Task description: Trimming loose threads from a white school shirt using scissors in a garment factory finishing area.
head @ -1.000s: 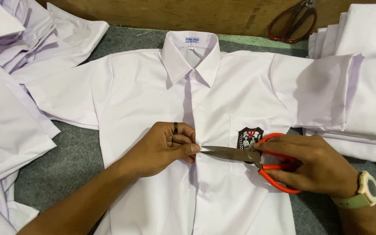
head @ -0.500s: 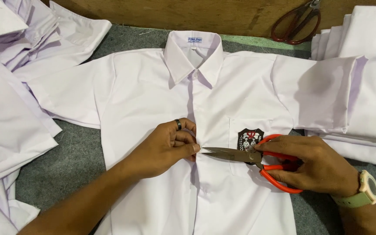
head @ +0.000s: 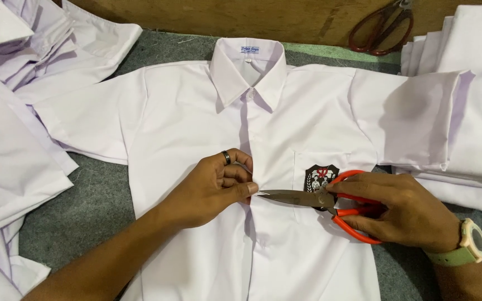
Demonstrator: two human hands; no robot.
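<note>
Taking the white shirt (head: 196,111) spread flat on the grey table (head: 79,212) as our landmark, we see loose piles of white shirts (head: 18,139) to its left, overlapping its sleeve. Over the shirt's front placket, about midway down, our left hand (head: 218,187) is pinched together on a small fold of the placket, a dark ring on one finger. Just right of that pinch the scissors (head: 308,198) lie nearly level, their blades all but closed, the tip touching or just beside the left thumb. Our right hand (head: 403,209) is clamped through the orange handles, resting over the shirt's chest pocket and its dark badge (head: 320,177). Right of the shirt sits a folded stack (head: 475,111), and above it a second pair of dark scissors (head: 383,28) against the wooden board. The risk, as we judge it, is the tip nicking the thumb or snipping the placket cloth itself, since the point sits so tight to both.
</note>
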